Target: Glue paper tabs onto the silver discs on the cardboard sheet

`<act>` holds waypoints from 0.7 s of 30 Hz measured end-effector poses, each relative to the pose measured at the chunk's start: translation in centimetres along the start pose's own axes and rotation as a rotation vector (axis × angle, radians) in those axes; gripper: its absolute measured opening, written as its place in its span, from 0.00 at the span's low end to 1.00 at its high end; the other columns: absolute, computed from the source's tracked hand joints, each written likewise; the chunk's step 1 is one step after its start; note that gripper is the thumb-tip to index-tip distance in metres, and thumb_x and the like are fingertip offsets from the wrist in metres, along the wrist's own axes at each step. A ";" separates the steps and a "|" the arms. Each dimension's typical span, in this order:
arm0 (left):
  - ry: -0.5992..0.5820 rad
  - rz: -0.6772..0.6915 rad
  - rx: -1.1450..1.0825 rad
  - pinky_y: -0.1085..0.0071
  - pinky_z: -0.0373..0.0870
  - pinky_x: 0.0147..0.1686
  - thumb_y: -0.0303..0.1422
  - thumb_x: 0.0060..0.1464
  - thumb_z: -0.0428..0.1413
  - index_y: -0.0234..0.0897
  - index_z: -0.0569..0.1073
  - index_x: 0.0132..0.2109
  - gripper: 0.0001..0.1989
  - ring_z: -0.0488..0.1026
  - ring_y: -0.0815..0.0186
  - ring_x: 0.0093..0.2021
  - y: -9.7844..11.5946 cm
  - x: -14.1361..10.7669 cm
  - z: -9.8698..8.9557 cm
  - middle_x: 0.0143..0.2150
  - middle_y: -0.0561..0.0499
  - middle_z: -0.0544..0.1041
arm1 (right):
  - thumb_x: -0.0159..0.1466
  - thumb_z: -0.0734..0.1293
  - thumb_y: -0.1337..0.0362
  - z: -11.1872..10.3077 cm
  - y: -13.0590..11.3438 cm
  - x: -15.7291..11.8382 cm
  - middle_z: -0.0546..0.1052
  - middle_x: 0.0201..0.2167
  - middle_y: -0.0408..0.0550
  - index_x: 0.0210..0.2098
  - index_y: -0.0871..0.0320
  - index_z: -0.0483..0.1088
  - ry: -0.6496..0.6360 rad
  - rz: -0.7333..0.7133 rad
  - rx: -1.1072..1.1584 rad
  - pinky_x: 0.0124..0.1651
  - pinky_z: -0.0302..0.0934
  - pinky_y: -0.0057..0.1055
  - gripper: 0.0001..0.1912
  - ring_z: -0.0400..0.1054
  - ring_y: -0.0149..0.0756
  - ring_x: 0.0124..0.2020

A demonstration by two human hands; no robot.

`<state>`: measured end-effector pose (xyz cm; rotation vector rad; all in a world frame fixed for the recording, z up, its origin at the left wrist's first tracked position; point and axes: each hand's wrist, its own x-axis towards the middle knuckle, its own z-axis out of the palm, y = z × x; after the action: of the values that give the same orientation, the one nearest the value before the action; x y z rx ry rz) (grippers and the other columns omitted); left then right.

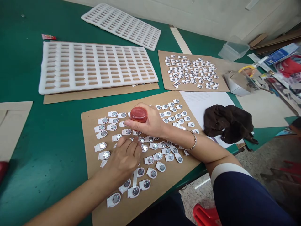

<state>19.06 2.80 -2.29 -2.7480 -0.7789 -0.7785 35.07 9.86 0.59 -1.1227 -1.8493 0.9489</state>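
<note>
A brown cardboard sheet [155, 190] lies in front of me, covered with several rows of small white tabs, each carrying a round silver disc [161, 166]. My right hand [154, 121] is closed around a tool with a rounded red handle [138, 115]. The tool's lower end is hidden behind my hands, so I cannot tell its kind. Just below it, my left hand [127, 155] rests over the tabs, fingers bent and pressed together at the tool's lower side. What the left fingertips pinch is hidden.
Behind the sheet stands a white foam tray [95, 64] with slots, and a second one [122, 23] lies farther back. Another cardboard [164, 82] bears more tabs. To the right are a dark cloth [227, 122], a small box [237, 83] with yellow-handled scissors, and a clear container [234, 48].
</note>
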 end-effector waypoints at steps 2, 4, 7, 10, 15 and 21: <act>-0.004 0.002 0.002 0.58 0.70 0.33 0.16 0.53 0.48 0.24 0.73 0.36 0.10 0.72 0.57 0.32 0.0 -0.1 0.0 0.32 0.38 0.76 | 0.57 0.70 0.49 0.0 0.0 0.0 0.75 0.34 0.44 0.35 0.56 0.69 0.006 0.008 -0.011 0.41 0.62 0.32 0.17 0.69 0.33 0.35; -0.014 -0.010 0.003 0.58 0.70 0.34 0.16 0.54 0.48 0.25 0.73 0.37 0.10 0.72 0.57 0.33 0.1 -0.2 0.1 0.32 0.38 0.76 | 0.57 0.70 0.49 0.1 0.1 0.0 0.76 0.34 0.44 0.35 0.56 0.69 0.011 0.014 -0.024 0.41 0.62 0.32 0.17 0.69 0.34 0.36; -0.024 -0.027 0.000 0.58 0.70 0.34 0.16 0.55 0.48 0.26 0.73 0.37 0.10 0.72 0.56 0.34 0.2 -0.5 0.3 0.33 0.38 0.76 | 0.57 0.70 0.48 0.1 0.2 0.0 0.76 0.34 0.44 0.36 0.56 0.70 0.016 0.013 -0.031 0.41 0.62 0.33 0.18 0.69 0.34 0.36; -0.039 -0.039 -0.011 0.57 0.69 0.35 0.15 0.54 0.48 0.26 0.72 0.38 0.10 0.72 0.56 0.34 0.2 -0.7 0.5 0.33 0.39 0.76 | 0.57 0.70 0.48 0.1 0.4 0.0 0.76 0.35 0.45 0.37 0.55 0.70 0.026 0.008 -0.037 0.41 0.62 0.33 0.18 0.69 0.35 0.38; -0.032 -0.037 -0.022 0.57 0.69 0.36 0.16 0.54 0.49 0.25 0.73 0.38 0.09 0.72 0.56 0.34 0.1 -0.8 0.5 0.35 0.38 0.77 | 0.57 0.69 0.46 0.1 0.4 0.0 0.76 0.36 0.46 0.38 0.55 0.70 0.031 0.031 -0.063 0.42 0.61 0.34 0.20 0.69 0.36 0.40; -0.054 -0.052 -0.033 0.56 0.70 0.36 0.15 0.54 0.48 0.26 0.73 0.37 0.11 0.72 0.56 0.35 0.2 -0.8 0.3 0.34 0.39 0.77 | 0.57 0.69 0.46 0.1 0.5 -0.1 0.75 0.36 0.45 0.39 0.55 0.70 0.031 0.033 -0.061 0.41 0.61 0.33 0.20 0.68 0.36 0.39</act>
<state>18.72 2.40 -2.93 -2.7990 -0.8593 -0.7361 35.17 9.96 0.09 -1.2019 -1.8507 0.8940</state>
